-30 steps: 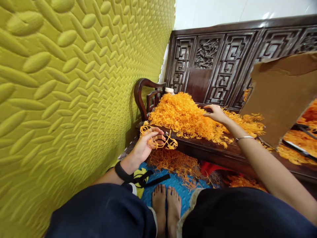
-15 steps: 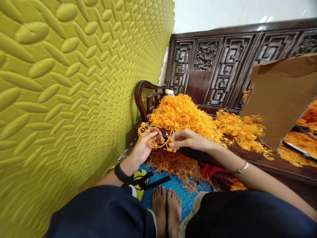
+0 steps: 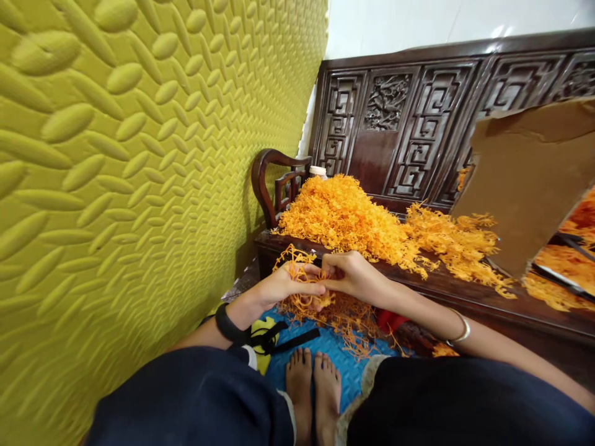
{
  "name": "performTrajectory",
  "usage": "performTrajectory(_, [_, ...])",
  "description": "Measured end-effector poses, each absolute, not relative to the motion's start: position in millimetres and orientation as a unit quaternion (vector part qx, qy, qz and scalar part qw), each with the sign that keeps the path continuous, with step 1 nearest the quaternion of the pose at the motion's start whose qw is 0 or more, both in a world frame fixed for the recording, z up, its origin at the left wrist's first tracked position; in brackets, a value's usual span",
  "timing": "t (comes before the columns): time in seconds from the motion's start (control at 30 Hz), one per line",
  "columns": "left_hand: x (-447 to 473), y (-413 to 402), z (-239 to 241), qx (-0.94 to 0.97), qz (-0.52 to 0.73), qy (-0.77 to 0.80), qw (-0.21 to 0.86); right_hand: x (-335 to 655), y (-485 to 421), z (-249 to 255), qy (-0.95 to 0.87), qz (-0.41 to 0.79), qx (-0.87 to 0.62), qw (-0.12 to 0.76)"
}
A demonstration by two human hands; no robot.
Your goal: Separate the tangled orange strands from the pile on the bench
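My left hand (image 3: 283,286) and my right hand (image 3: 351,275) meet fingertip to fingertip just below the front edge of a dark wooden bench (image 3: 418,282). Both are closed on a small tangle of orange looped strands (image 3: 302,279) held between them. A big heap of the same orange strands (image 3: 344,214) lies on the bench seat right behind my hands. More orange strands (image 3: 339,313) are scattered on the blue floor mat (image 3: 325,347) under them. A black band sits on my left wrist, a thin bangle on my right forearm.
A padded yellow-green wall (image 3: 139,155) runs along the left. The bench has a carved back (image 3: 418,118) and a curved armrest (image 3: 269,179); a white-lidded jar (image 3: 318,170) stands behind the heap. A cardboard sheet (image 3: 525,179) leans at the right. My bare feet (image 3: 311,384) rest on the mat.
My right hand came back from the heap on the bench to my left hand. Both hands then moved a little down and right, bunching the orange tangle between them.
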State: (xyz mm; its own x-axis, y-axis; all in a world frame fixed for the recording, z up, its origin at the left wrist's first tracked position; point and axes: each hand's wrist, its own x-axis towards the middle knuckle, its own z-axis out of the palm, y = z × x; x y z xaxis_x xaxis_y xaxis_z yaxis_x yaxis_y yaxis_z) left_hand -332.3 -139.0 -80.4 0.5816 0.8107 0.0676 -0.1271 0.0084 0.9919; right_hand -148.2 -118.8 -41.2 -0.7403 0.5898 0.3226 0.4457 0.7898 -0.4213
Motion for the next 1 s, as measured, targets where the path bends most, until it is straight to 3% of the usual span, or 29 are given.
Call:
performTrajectory(0.1, [-336.0, -141.8, -79.9, 0.63, 0.306, 0.286, 0.654, -143.6, -122.6, -37.5, -0.934, 0.198, -0.239, 0.177])
performTrajectory(0.3, [-336.0, -147.7, -76.5, 0.672, 0.214, 0.274, 0.654, -135.0, -130.7, -32.7, -0.899, 0.396, -0.168, 0.082])
performTrajectory(0.63, [-337.8, -151.2, -71.5, 0.704, 0.12, 0.237, 0.659, -136.1, -122.0, -53.0, -0.794, 0.594, -0.12, 0.052])
performTrajectory(0.77, [-339.7, -150.6, -69.1, 0.721, 0.096, 0.225, 0.649, -142.2, -117.7, -70.2, -0.754, 0.645, -0.102, 0.063])
performTrajectory(0.9, [-349.4, -151.1, -65.1, 0.743, -0.002, 0.154, 0.651, -133.0, -115.0, -67.2, -0.734, 0.671, 0.028, 0.101])
performTrajectory(1.0, [-356.8, -150.8, -67.8, 0.725, 0.085, 0.165, 0.664, -111.1, -114.0, -43.0, -0.746, 0.615, -0.001, 0.256])
